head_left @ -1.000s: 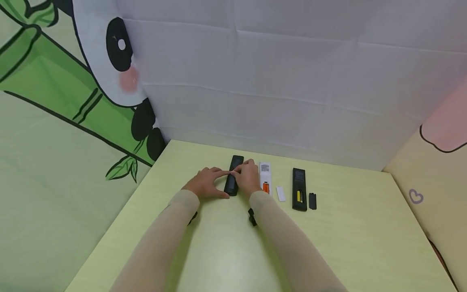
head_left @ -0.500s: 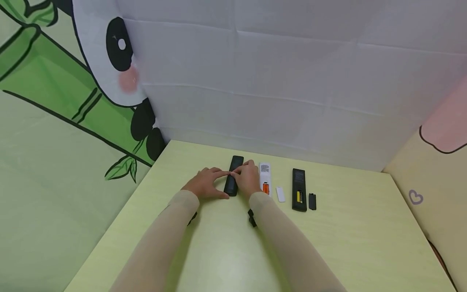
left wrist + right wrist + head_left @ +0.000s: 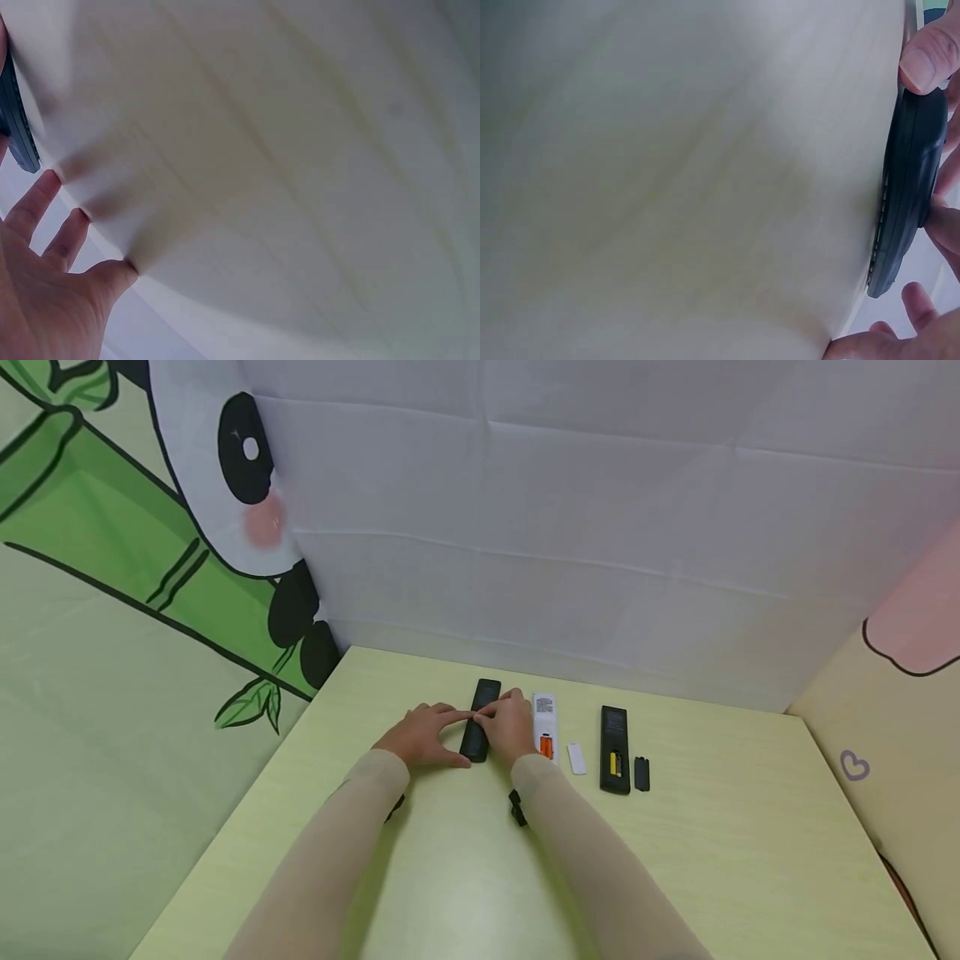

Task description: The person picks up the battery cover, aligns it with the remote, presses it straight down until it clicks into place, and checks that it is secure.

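Observation:
A black remote control lies on the table, rubbery bumps along its table side in the right wrist view. My left hand holds it with the thumb at its near end and the index finger at its middle; the other left fingers spread over the table in the left wrist view. My right hand works from the other side, with curled fingers and thumb on the middle of the remote, near the left index fingertip. In the right wrist view a thumb presses the remote's end. The hands partly hide the remote's middle.
Right of the hands lies a white remote with an orange battery showing, beside its white cover. Farther right are a second black remote with a yellow battery and its black cover. A cloth backdrop rises behind the table.

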`<state>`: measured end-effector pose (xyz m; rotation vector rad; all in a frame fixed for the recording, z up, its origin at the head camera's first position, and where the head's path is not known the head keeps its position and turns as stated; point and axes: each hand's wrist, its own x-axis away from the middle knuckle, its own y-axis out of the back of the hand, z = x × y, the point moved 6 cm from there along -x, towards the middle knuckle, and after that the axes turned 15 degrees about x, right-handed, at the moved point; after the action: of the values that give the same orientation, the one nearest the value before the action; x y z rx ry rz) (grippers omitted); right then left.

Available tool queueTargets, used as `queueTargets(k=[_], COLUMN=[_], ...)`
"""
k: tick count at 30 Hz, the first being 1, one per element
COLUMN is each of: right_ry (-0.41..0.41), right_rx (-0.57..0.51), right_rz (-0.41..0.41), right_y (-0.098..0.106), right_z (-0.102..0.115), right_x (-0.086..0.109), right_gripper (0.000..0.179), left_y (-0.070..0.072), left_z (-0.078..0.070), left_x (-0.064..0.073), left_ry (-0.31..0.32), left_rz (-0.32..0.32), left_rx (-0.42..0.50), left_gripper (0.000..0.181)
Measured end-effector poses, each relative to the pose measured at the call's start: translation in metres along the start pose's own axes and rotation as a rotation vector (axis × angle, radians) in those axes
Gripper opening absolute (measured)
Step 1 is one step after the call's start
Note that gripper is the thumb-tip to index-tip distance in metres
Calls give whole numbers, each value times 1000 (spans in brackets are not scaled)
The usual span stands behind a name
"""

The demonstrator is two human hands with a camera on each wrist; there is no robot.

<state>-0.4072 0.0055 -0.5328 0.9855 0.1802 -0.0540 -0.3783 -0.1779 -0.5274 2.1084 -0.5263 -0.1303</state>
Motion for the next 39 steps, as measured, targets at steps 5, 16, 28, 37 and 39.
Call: queueTargets(k=[5, 16, 28, 37, 39], right_ry=[-21, -12, -5, 3, 7], right_rx=[-9, 63, 46, 53, 50], right_rz=[16, 29, 28, 21, 19], right_y=[4, 7, 8, 6, 5], right_z=[4, 8, 10, 8, 8], right_x=[4, 6, 9, 7, 8], right_gripper=[12, 15, 13, 13, 12], left_y=[1, 0, 1, 1, 1], left_z=[-1, 1, 1, -1, -1], left_x=[1, 0, 3, 3, 3], left_ry=[-2, -4, -4, -5, -3], left_rz=[0, 2, 7, 6, 7], left_rx=[1, -8, 7, 8, 8], left_gripper=[100, 99, 101, 100, 100])
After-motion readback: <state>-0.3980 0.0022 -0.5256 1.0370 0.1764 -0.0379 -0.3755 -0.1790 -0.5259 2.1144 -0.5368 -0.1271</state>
